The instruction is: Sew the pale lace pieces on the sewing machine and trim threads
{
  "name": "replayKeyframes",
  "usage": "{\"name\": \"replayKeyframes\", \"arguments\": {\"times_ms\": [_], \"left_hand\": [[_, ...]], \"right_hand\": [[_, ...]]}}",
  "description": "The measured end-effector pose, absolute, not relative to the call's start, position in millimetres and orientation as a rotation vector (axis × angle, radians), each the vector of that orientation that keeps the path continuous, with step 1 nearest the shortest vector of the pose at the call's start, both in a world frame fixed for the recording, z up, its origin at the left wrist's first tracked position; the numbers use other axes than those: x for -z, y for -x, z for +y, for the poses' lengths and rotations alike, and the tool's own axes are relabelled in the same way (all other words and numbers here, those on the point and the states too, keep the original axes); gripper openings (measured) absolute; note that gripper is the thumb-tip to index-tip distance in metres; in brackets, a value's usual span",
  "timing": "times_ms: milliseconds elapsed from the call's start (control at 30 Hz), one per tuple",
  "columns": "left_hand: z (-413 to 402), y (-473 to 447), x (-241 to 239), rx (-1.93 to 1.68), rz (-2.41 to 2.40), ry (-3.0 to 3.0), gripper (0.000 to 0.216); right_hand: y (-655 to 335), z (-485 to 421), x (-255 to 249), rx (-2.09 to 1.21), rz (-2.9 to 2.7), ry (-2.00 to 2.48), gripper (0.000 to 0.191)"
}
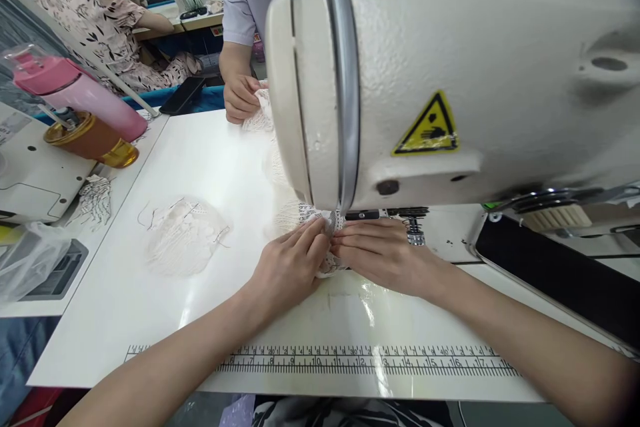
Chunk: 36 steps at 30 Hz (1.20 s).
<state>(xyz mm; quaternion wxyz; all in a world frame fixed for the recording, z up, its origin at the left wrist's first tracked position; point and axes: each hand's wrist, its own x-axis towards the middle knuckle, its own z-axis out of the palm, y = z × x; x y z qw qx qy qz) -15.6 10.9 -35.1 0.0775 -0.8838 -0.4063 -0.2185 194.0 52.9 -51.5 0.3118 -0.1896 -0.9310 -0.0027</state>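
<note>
My left hand and my right hand meet fingertip to fingertip under the head of a cream sewing machine. Both pinch a small piece of white lace lying on the white table by the needle area. The presser foot is hidden behind the machine head. A second white lace piece with loose threads lies flat to the left of my left hand, apart from it.
A printed ruler runs along the table's front edge. A pink bottle and an amber jar stand far left. Across the table another person's hand holds more lace. A black panel lies right.
</note>
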Motion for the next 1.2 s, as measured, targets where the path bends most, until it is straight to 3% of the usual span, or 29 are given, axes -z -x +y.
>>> {"name": "replayKeyframes", "arguments": {"times_ms": [200, 833, 1200], "left_hand": [[14, 15, 36, 0.658, -1.254, 2.632, 0.015], [14, 13, 36, 0.522, -1.296, 2.633, 0.042], [14, 14, 36, 0.507, -1.2, 2.649, 0.042]], "right_hand": [[-193, 55, 59, 0.041, -2.44, 0.538, 0.019], [-197, 61, 59, -0.036, -2.453, 0.621, 0.023], [-201, 61, 53, 0.064, -2.371, 0.688, 0.019]]}}
